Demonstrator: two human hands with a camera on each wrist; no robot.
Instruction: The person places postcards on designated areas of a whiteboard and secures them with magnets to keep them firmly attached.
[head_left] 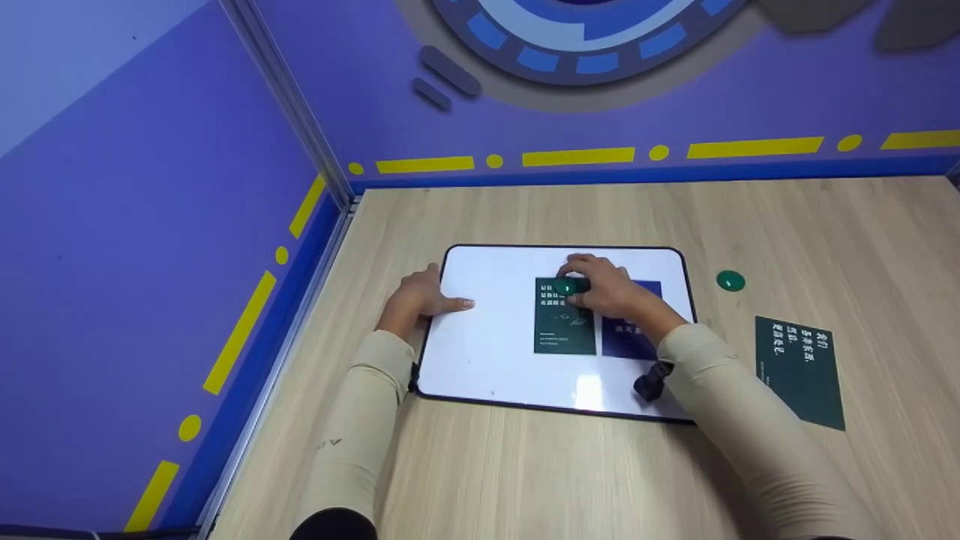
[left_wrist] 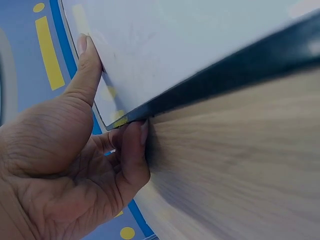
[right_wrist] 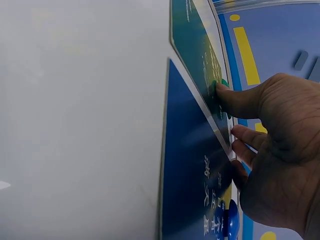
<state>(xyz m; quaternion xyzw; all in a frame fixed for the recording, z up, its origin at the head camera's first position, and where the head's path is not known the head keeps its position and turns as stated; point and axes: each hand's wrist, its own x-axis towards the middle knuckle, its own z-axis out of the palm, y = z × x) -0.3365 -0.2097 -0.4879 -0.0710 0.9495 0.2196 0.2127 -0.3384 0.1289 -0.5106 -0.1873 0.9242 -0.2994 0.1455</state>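
Note:
A white magnetic board [head_left: 480,352] with a dark rim lies on the table. My left hand [head_left: 417,300] grips its left edge, thumb over the white face and curled fingers at the rim in the left wrist view. On the board, a dark green card [head_left: 564,334] with white print lies beside a dark blue card [head_left: 628,346]. My right hand [head_left: 609,289] holds a round green magnet [head_left: 565,286] at the green card's upper part; the fingers partly hide it. A blue magnet [right_wrist: 233,220] sits at the blue card in the right wrist view.
Right of the board, another round green magnet [head_left: 730,280] lies on the wooden table [head_left: 510,465]. Nearer the front is a second dark green card [head_left: 801,371], partly covered by my right sleeve. Blue-purple walls [head_left: 187,225] stand behind and at the left.

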